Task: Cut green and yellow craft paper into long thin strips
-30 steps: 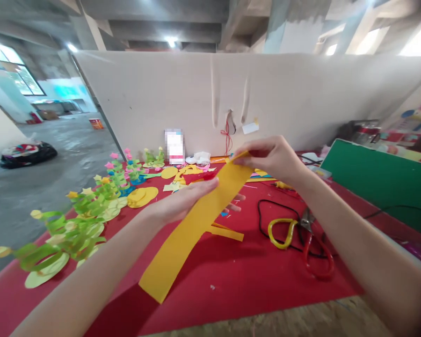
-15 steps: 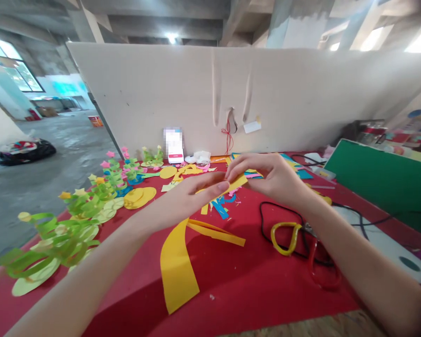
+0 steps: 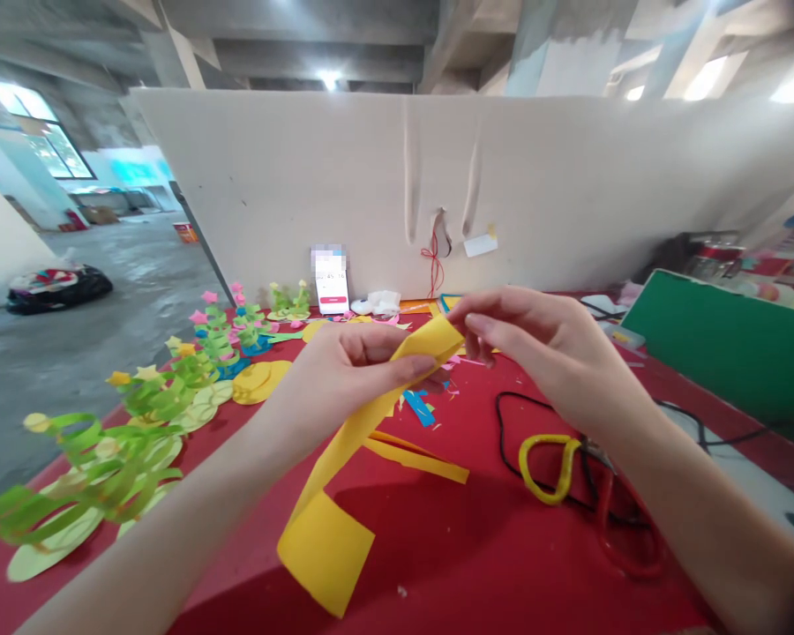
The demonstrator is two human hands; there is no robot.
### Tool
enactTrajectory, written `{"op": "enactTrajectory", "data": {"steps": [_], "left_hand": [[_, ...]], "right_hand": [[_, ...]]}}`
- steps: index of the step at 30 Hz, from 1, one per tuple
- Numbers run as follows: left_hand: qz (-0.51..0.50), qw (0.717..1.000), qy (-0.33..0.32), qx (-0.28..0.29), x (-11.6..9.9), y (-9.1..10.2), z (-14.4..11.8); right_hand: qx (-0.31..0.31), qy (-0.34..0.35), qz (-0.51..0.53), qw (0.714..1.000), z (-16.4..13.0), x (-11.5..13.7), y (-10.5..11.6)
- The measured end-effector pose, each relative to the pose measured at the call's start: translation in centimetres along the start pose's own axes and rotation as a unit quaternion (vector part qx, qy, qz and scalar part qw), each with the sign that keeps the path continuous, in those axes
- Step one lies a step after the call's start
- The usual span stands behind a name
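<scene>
A long yellow paper strip (image 3: 361, 423) runs up from the table into my hands, its lower end bent over near the front. My left hand (image 3: 363, 362) is closed on the upper part, thumb on top and fingers underneath. At the strip's top end, my right hand (image 3: 529, 339) pinches the corner between thumb and index finger, the other fingers curled. Beneath the strip lies another, narrower folded yellow paper strip (image 3: 423, 459). To the right, under my right forearm, is a pair of scissors with a yellow handle loop (image 3: 549, 472) and a red one (image 3: 625, 538).
Curled green paper plants (image 3: 146, 397) on round bases line the table's left edge, beside yellow paper discs (image 3: 261, 381). A phone (image 3: 332, 282) stands against the white board (image 3: 291, 168). Blue paper scraps (image 3: 418, 407), a black cord (image 3: 503, 432) and a green board (image 3: 721, 344) are also there.
The strip's upper part has come up into clearer view between my hands, and its lower end has folded over. My right hand has shifted right, to the strip's end.
</scene>
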State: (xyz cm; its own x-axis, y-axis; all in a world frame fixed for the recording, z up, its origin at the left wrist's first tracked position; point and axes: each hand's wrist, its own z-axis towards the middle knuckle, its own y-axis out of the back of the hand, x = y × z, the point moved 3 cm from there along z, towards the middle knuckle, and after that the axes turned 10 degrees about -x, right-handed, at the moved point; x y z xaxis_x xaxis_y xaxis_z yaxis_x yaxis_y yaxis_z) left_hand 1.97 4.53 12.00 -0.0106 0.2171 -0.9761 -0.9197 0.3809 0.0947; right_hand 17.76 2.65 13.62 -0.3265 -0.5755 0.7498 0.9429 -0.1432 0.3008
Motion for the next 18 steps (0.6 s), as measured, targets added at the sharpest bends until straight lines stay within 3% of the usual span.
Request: {"op": "enactTrajectory", "data": {"steps": [5,8,9,11,13,15,18], "left_hand": [[-0.079,0.997,0.010,-0.003,0.2,0.1,-0.1],[-0.092,0.995,0.000,-0.033,0.0,0.6,-0.1],[-0.099,0.994,-0.003,-0.045,-0.2,0.9,-0.1],[-0.118,0.991,-0.007,-0.069,-0.6,1.3,-0.1],[-0.130,0.987,-0.003,-0.093,-0.9,1.6,-0.2],[-0.131,0.985,0.008,-0.112,-1.1,1.8,-0.2],[-0.116,0.987,0.013,-0.111,-1.1,1.7,-0.1]], "right_hand": [[0.013,-0.009,-0.014,1.000,0.2,0.4,0.3],[0.013,-0.005,-0.064,0.998,0.7,-0.6,0.1],[0.034,-0.005,-0.099,0.994,0.6,-1.4,-0.2],[0.138,-0.019,-0.194,0.971,-0.1,-3.5,-1.7],[0.267,-0.056,-0.283,0.919,-1.8,-5.9,-3.7],[0.325,-0.080,-0.307,0.891,-3.4,-7.7,-5.4],[0.351,-0.090,-0.304,0.881,-4.0,-9.2,-6.1]]}}
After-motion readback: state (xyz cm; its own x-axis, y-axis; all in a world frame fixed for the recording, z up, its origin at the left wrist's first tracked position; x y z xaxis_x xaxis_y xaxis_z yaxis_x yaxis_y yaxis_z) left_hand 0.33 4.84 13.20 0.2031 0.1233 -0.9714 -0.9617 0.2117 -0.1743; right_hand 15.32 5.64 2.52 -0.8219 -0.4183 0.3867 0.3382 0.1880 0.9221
